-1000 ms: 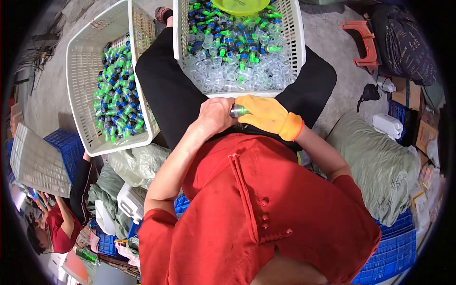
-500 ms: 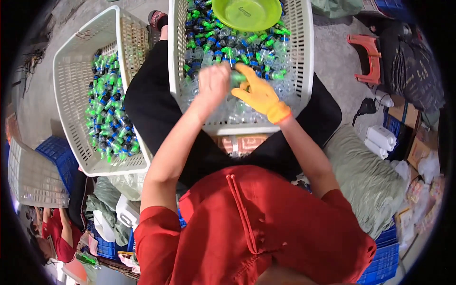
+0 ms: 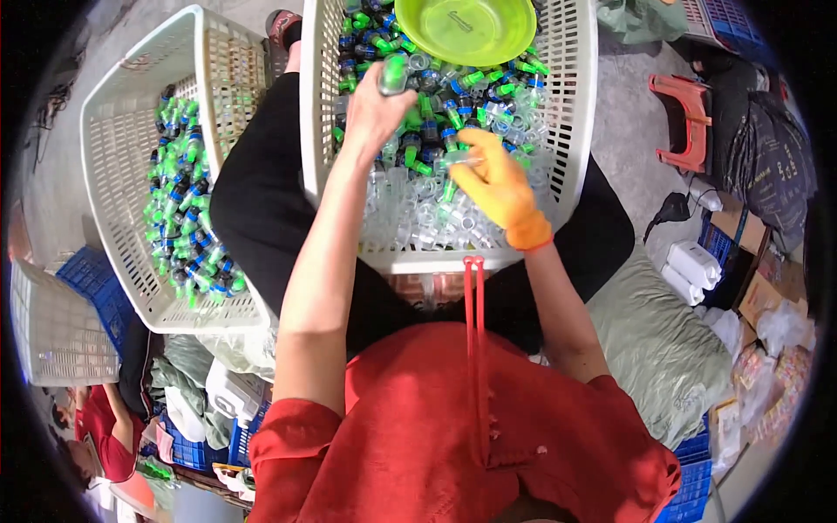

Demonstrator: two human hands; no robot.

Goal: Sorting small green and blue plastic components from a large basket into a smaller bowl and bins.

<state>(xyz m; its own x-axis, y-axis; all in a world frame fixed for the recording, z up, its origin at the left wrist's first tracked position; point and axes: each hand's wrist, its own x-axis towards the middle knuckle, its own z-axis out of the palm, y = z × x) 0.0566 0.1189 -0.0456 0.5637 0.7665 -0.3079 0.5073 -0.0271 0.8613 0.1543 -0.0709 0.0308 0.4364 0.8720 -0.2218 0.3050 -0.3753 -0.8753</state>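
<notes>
My bare left hand (image 3: 377,118) is over the left part of a white slatted basket (image 3: 392,263), closed around a green-tipped plastic nozzle (image 3: 395,70) with a clear cover about it. To the right, my right hand (image 3: 501,187), in a yellow-orange glove, pinches a small clear plastic cap (image 3: 459,159). Beneath both hands lie many loose nozzles (image 3: 427,131) in green, black and blue. Clear plastic caps (image 3: 410,213) are heaped along the basket's near side. A lime-green basin (image 3: 466,30) rests on the pile at the far end.
A second white basket (image 3: 105,196) at the left holds more green, black and blue nozzles. An orange-red stool (image 3: 683,122) is on the floor to the right. Grey-green sacking (image 3: 658,340) bulges beside my right leg. Another person in red (image 3: 105,431) is at the lower left.
My hands have moved apart: the left went up and left with the nozzle, the right slightly down and right. The view has shifted a little.
</notes>
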